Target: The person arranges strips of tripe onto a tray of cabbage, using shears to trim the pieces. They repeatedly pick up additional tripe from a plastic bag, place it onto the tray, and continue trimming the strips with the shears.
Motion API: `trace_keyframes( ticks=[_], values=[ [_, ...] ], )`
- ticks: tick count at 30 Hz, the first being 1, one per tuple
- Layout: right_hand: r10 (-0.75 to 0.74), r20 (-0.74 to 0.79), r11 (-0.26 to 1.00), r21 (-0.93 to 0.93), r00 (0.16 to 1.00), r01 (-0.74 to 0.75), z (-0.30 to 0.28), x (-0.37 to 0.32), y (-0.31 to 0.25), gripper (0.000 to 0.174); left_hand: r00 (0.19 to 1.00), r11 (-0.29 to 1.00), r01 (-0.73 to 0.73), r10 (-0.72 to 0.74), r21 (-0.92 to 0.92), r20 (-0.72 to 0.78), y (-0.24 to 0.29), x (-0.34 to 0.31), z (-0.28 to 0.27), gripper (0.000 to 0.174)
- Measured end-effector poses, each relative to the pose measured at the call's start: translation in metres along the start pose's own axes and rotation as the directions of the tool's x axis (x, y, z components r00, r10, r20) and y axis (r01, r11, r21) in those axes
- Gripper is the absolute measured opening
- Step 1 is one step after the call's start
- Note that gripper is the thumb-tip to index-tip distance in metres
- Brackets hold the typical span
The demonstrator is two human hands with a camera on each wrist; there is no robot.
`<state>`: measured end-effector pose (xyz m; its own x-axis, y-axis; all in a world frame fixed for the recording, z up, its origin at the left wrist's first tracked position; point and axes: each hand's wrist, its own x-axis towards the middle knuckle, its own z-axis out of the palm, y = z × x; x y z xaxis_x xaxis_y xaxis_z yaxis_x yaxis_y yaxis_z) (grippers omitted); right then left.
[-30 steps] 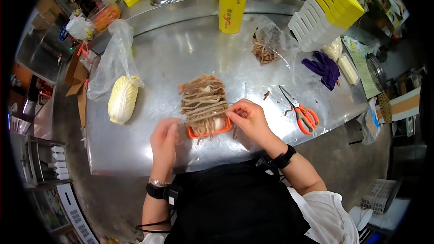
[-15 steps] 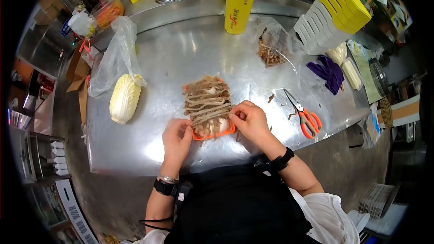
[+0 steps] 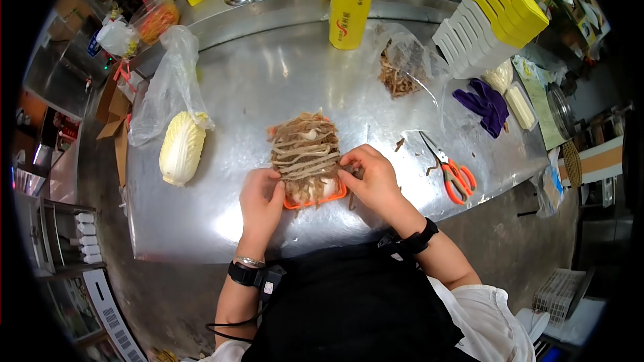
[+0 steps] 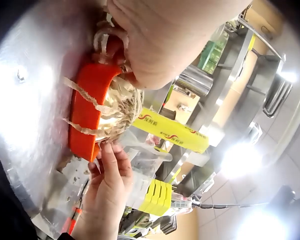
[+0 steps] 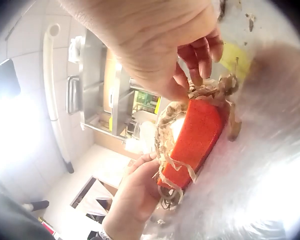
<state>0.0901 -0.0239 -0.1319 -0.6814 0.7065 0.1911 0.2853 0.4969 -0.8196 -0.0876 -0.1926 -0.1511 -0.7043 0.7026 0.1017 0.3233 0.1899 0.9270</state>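
An orange tray [image 3: 315,202] heaped with brown dried strips [image 3: 305,154] stands on the steel table, some pale pieces showing among them. At its left side, the left hand [image 3: 260,201] pinches strip ends at the rim. Opposite it, the right hand [image 3: 370,177] holds strip ends between thumb and fingers. In the left wrist view, strips hang over the wall of the orange tray [image 4: 85,112], with the right hand [image 4: 107,192] at its far end. The right wrist view shows the left hand [image 5: 135,197] beyond the orange tray [image 5: 197,140], strips dangling beside it.
A cabbage [image 3: 182,149] and a plastic bag [image 3: 168,87] lie left. Orange-handled scissors [image 3: 456,177], a purple cloth [image 3: 484,106] and a bag of brown strips [image 3: 402,70] are to the right. Behind stand a yellow roll [image 3: 349,10] and stacked trays [image 3: 490,20].
The left hand has come in from the left to the tray's side. The strips across the heap have shifted slightly, and the right hand stays by the right rim.
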Motion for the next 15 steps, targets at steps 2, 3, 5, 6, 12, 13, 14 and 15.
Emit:
trace_keyframes(
  ticks=[2, 3, 5, 6, 12, 13, 14, 15],
  values=[
    [0.007, 0.015, 1.000, 0.019, 1.000, -0.007, 0.000, -0.001, 0.003, 0.012, 0.999, 0.998, -0.053, 0.053, 0.025, 0.001, 0.004, -0.002, 0.000, 0.015],
    [0.005, 0.021, 1.000, 0.014, 1.000, -0.005, 0.002, -0.001, 0.004, 0.012, 0.997, 0.996, -0.082, 0.082, 0.038, 0.000, 0.005, -0.002, 0.000, 0.015],
    [0.027, 0.033, 0.999, 0.022, 0.999, -0.028, 0.006, 0.001, 0.004, 0.011, 0.990, 0.987, -0.138, 0.138, 0.083, 0.007, -0.005, 0.001, 0.000, 0.014],
    [0.052, 0.039, 0.998, 0.034, 0.998, -0.053, 0.008, 0.001, 0.002, 0.011, 0.986, 0.981, -0.166, 0.166, 0.104, 0.012, -0.009, 0.003, -0.001, 0.014],
    [0.034, 0.003, 0.999, 0.037, 0.999, -0.034, 0.007, 0.006, 0.008, 0.009, 0.999, 1.000, -0.025, 0.025, -0.018, 0.021, -0.019, 0.003, 0.007, 0.011],
    [0.050, 0.020, 0.998, 0.042, 0.999, -0.051, 0.003, 0.008, 0.009, 0.009, 0.999, 0.999, -0.005, 0.006, -0.035, 0.040, -0.019, 0.000, 0.010, 0.010],
    [0.065, 0.042, 0.997, 0.050, 0.997, -0.067, 0.001, 0.012, 0.011, 0.009, 0.998, 0.999, 0.018, -0.015, -0.049, 0.056, -0.019, -0.005, 0.015, 0.010],
    [0.052, 0.047, 0.998, 0.030, 0.998, -0.053, -0.002, 0.014, 0.014, 0.009, 0.997, 0.997, 0.043, -0.038, -0.062, 0.069, -0.019, -0.008, 0.018, 0.010]
  ],
)
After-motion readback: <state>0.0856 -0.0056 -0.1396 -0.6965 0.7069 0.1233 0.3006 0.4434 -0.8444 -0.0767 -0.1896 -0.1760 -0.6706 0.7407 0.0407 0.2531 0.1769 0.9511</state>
